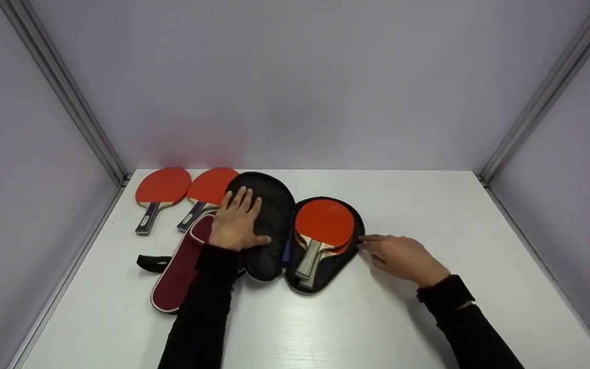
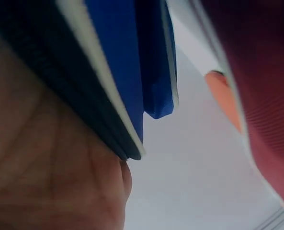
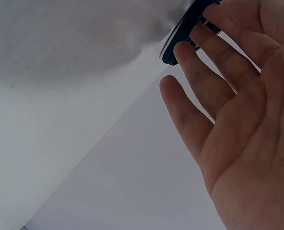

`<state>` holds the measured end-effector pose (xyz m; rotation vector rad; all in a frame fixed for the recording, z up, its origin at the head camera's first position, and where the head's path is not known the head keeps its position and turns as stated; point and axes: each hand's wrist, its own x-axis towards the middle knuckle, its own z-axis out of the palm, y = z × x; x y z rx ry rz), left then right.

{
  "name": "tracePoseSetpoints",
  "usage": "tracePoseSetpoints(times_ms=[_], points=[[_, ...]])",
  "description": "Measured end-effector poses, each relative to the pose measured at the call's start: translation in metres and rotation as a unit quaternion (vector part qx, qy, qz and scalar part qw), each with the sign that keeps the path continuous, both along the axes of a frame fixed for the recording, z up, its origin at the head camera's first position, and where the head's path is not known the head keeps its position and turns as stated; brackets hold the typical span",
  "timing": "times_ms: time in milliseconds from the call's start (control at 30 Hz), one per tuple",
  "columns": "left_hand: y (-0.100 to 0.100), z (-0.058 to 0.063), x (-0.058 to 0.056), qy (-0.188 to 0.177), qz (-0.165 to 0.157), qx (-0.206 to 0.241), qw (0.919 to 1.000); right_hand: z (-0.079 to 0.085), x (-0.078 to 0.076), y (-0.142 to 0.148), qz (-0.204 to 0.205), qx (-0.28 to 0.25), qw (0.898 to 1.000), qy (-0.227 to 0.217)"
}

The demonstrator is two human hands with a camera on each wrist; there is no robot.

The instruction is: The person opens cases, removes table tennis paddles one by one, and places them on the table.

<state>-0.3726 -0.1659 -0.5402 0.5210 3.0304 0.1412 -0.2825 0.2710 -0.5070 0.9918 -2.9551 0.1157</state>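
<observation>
A black paddle case (image 1: pixel 332 277) lies unfolded on the table, with two table tennis paddles (image 1: pixel 324 221) stacked in its right half, red faces up and pale handles toward me. My left hand (image 1: pixel 234 220) rests with fingers spread on the case's left half (image 1: pixel 269 256). In the left wrist view, the palm (image 2: pixel 51 158) is against the dark, white-edged side of a case with blue fabric (image 2: pixel 115 52). At the right rim, the fingertips of my right hand (image 1: pixel 402 256) touch the case edge (image 3: pixel 173 50). Its fingers look nearly straight in the right wrist view.
Left of the black case lies a maroon case (image 1: pixel 174 284) with white piping, partly under the left arm, and a black strap (image 1: pixel 152 263). Two more red paddles, one far left (image 1: pixel 164 185) and one beside it (image 1: pixel 212 185), lie behind. Grey walls (image 1: pixel 295 87) enclose the white table (image 1: pixel 418 205).
</observation>
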Motion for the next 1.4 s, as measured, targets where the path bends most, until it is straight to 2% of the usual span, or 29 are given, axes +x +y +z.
tracePoseSetpoints(times_ms=[33,133,333,467,667,867,1233,1400], points=[[0.001,0.003,0.002,-0.021,0.007,0.013,0.9997,0.000,0.000,0.000,0.000,-0.001,1.000,0.000],[-0.001,-0.002,0.000,-0.049,0.016,0.022,0.9984,0.000,0.001,0.000,0.003,-0.001,1.000,0.000],[0.000,-0.006,0.000,-0.080,0.025,0.038,0.9958,0.002,0.001,-0.001,0.007,0.005,1.000,0.015],[0.002,-0.009,-0.002,-0.081,0.027,0.038,0.9956,0.005,0.003,-0.005,0.009,0.004,0.999,0.039],[0.005,-0.009,-0.002,-0.083,0.030,0.040,0.9953,0.014,0.012,-0.022,0.019,-0.001,0.995,0.102],[0.007,-0.003,0.002,-0.086,0.037,0.045,0.9946,0.022,0.022,-0.049,0.061,-0.005,0.986,0.157],[0.011,-0.005,0.008,-0.049,0.030,0.042,0.9975,0.020,0.030,-0.094,0.145,0.037,0.978,0.145],[0.013,0.000,0.009,-0.060,0.034,0.038,0.9969,0.013,0.032,-0.107,0.166,0.042,0.972,0.159]])
